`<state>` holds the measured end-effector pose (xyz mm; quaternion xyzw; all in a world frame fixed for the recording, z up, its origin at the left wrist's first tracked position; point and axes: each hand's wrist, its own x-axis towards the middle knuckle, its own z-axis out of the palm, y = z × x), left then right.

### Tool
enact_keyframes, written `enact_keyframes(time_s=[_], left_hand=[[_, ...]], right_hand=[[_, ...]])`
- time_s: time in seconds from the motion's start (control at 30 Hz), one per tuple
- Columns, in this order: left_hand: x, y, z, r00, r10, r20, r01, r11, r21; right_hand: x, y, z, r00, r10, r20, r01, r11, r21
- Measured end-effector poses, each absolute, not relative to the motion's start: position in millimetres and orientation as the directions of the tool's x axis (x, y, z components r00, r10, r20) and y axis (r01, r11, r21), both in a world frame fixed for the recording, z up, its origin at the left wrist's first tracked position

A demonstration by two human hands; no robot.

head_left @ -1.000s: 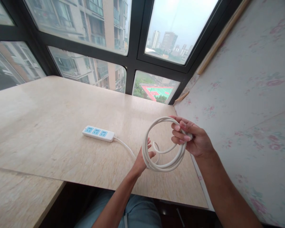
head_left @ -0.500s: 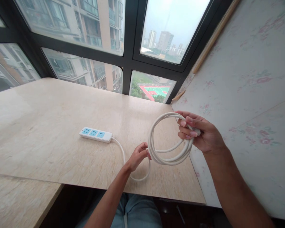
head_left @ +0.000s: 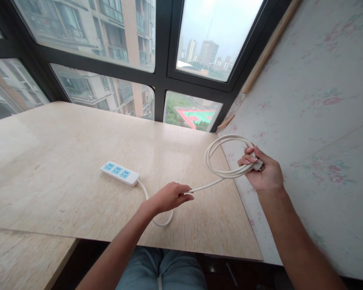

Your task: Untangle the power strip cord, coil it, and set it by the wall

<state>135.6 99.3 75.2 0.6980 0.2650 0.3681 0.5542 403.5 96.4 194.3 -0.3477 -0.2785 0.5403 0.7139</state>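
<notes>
A white power strip (head_left: 120, 173) with three blue socket panels lies on the marble-patterned tabletop. Its white cord (head_left: 206, 186) leaves the right end, loops on the table and runs up through my left hand (head_left: 172, 196), whose thumb and fingers close on it. From there the cord stretches to a coil of several turns (head_left: 210, 161), raised above the table's right side. My right hand (head_left: 264, 169) is wrapped round that coil, and the white plug (head_left: 257, 164) shows at the palm. The plug's prongs are partly hidden.
The tabletop (head_left: 63, 193) reaches to dark-framed windows (head_left: 160, 80) at the back. On the right a floral-papered wall (head_left: 314, 153) stands close to my right hand. A lower ledge (head_left: 24, 257) sits at the front left, and my legs (head_left: 166, 270) are below the front edge.
My left hand has moved left along the cord, drawing a straight length out from the coil. My right hand has shifted slightly right with the coil, which now tilts flatter.
</notes>
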Motion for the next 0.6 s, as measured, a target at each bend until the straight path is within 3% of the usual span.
enact_keyframes(time_s=[0.1,0.23,0.33,0.43,0.5,0.6], left_hand=[[134.6,89.5,65.1,0.460,0.857,0.234,-0.082,-0.221,0.972],[127.8,65.3,47.6,0.237,0.961,0.142,-0.138,-0.111,0.984],[127.1,40.9,39.2,0.034,0.999,0.013,-0.155,-0.008,0.988],[131.9,17.9,35.4,-0.193,0.959,-0.206,-0.304,0.142,0.942],[136.2,6.5,36.3,-0.204,0.906,-0.371,-0.476,0.240,0.846],[143.8,-2.2,43.4,0.031,0.873,-0.487,-0.698,0.368,0.614]], right_hand=[[407.7,92.2,180.1,0.349,0.937,0.024,-0.601,0.244,-0.761],[405.5,82.9,164.2,0.437,0.899,0.020,-0.633,0.324,-0.703],[397.3,71.6,158.7,0.444,0.896,0.013,-0.668,0.341,-0.661],[385.6,56.4,159.2,0.414,0.909,0.040,-0.666,0.333,-0.668],[376.9,46.0,160.8,0.392,0.918,0.062,-0.654,0.325,-0.683],[363.4,34.6,161.1,0.355,0.931,0.088,-0.630,0.308,-0.713]])
